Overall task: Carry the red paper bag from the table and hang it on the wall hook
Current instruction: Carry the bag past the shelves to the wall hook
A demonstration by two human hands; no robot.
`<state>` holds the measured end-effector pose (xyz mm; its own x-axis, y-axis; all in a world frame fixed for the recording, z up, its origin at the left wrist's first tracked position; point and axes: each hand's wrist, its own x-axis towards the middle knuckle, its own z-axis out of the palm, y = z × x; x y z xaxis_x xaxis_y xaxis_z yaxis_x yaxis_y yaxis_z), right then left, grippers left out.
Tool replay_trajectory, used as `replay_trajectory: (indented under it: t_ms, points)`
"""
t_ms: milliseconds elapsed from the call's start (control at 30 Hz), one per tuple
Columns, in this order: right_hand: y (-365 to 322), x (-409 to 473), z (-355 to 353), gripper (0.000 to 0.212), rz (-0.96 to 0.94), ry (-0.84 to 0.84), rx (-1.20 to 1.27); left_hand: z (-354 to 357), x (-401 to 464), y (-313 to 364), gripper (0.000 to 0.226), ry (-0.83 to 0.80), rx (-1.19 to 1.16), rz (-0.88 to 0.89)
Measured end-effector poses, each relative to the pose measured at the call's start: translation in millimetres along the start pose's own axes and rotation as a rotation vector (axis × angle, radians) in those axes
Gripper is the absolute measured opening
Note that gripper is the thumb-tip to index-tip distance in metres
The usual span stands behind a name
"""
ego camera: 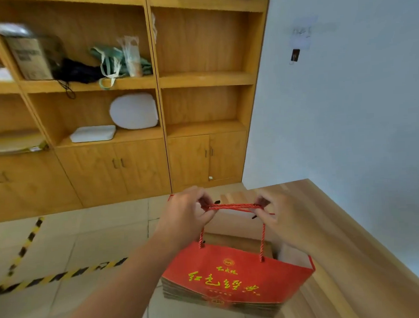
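Both bare forearms reach in from the lower frame. Left hand (189, 212) and right hand (280, 213) each pinch an end of the twisted red cord handles (234, 207), pulled taut between them. Below hangs the red paper bag with gold lettering (235, 275), lifted clear beside the pale wooden table (345, 225). This looks like the carrying step. Next, raise the stretched cords to the small dark wall hook (295, 55), upper right, well apart.
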<state>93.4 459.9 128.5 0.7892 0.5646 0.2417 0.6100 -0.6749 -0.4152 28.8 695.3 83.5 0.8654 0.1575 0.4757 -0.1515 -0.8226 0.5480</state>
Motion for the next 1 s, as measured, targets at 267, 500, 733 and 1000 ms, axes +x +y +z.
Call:
replay_trajectory:
  t_ms: [267,500,733,1000]
  points:
    - [3,54,29,0.012,-0.110,0.007,0.130,-15,17,-23,0.026,0.123,-0.021,-0.075]
    - [-5,113,63,0.009,-0.137,-0.020,0.132,-20,44,-72,0.020,0.116,-0.023,-0.107]
    - [-16,208,99,0.009,-0.133,-0.039,0.091,-16,109,-151,0.022,0.134,-0.127,-0.178]
    - [-22,346,136,0.011,-0.051,0.015,0.050,-22,223,-250,0.014,0.074,-0.189,-0.151]
